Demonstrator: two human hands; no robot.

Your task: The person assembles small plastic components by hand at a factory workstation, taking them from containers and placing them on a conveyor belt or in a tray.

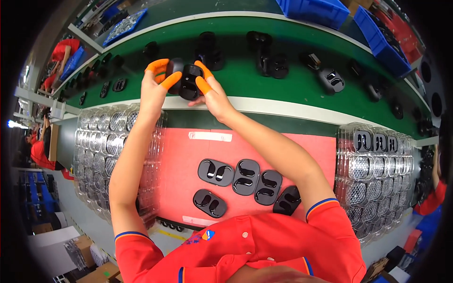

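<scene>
Over the green conveyor belt's near edge, both hands are raised together, with orange finger cots on their fingertips. My left hand (155, 89) pinches a dark, rounded, smooth piece (175, 76) between thumb and fingers. Right beside it, my right hand (214, 96) grips a black case (191, 81) with glossy recesses facing up. The two pieces touch or nearly touch; whether they are joined I cannot tell. Below, several like black oval cases, each with two glossy recesses, lie on the pink mat (179, 160), among them one case (215, 172) between my forearms and another case (210, 203) nearer my body.
Stacked clear plastic trays stand left (106, 141) and right (373, 184) of the mat; the right stack's top holds a few black cases. More dark cases sit along the green belt (302, 99). Blue bins (314, 10) stand beyond it. Other people in red are at the sides.
</scene>
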